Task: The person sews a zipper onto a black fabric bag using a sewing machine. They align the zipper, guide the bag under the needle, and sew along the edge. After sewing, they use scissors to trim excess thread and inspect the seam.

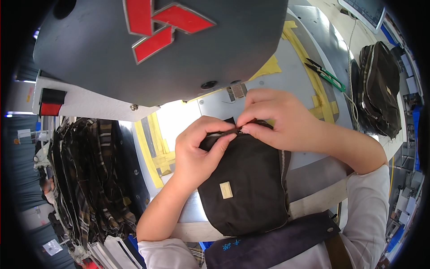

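Note:
A dark brown fabric bag piece (pixel 251 179) with a zipper (pixel 283 175) along its right side and a small cream label (pixel 226 190) lies in front of me, its lower end by my body. My left hand (pixel 197 148) pinches its far edge between thumb and fingers. Right beside it, my right hand (pixel 280 119) grips the same edge, thumb and fingertips pressed together. The two sets of fingertips nearly meet. Exactly how the fabric is folded between them is hidden by the fingers.
A large grey sewing machine head (pixel 103 58) overhangs the far left. Green-handled thread snips (pixel 329 78) lie on the taped worktable (pixel 309 40). Another dark bag (pixel 380 92) stands at the right. Dark and plaid pieces (pixel 92 179) are piled at the left.

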`<act>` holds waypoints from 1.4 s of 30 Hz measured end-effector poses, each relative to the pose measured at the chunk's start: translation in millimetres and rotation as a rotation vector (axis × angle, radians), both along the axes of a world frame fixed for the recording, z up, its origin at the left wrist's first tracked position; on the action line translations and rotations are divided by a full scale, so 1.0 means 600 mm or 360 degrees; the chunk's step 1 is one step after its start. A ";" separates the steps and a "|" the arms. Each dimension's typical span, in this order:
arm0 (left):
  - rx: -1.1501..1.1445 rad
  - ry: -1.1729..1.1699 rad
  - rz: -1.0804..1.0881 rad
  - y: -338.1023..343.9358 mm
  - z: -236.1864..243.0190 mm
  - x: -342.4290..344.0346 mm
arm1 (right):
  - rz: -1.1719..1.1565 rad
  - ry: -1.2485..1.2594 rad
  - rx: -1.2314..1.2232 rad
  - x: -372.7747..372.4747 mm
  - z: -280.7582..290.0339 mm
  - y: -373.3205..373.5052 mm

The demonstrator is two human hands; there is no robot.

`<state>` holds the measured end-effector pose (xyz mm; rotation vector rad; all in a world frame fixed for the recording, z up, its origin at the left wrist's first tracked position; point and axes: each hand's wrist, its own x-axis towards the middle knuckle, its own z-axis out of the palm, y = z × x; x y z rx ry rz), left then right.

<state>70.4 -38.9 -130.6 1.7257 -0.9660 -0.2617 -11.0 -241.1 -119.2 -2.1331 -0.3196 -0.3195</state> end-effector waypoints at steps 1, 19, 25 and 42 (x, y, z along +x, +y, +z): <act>-0.0004 -0.0017 -0.0020 0.001 0.000 0.001 | 0.0014 0.0005 -0.0035 0.000 0.000 -0.001; 0.0152 0.0341 0.0173 0.002 0.007 -0.005 | 0.0031 0.0873 0.0694 0.003 0.006 0.006; 0.0113 0.0550 0.0091 0.008 0.002 0.000 | -0.0035 0.0850 0.0613 -0.008 0.004 0.012; -0.0019 -0.1047 0.0003 -0.008 0.003 0.001 | -0.0212 0.0754 0.0671 -0.004 -0.013 0.020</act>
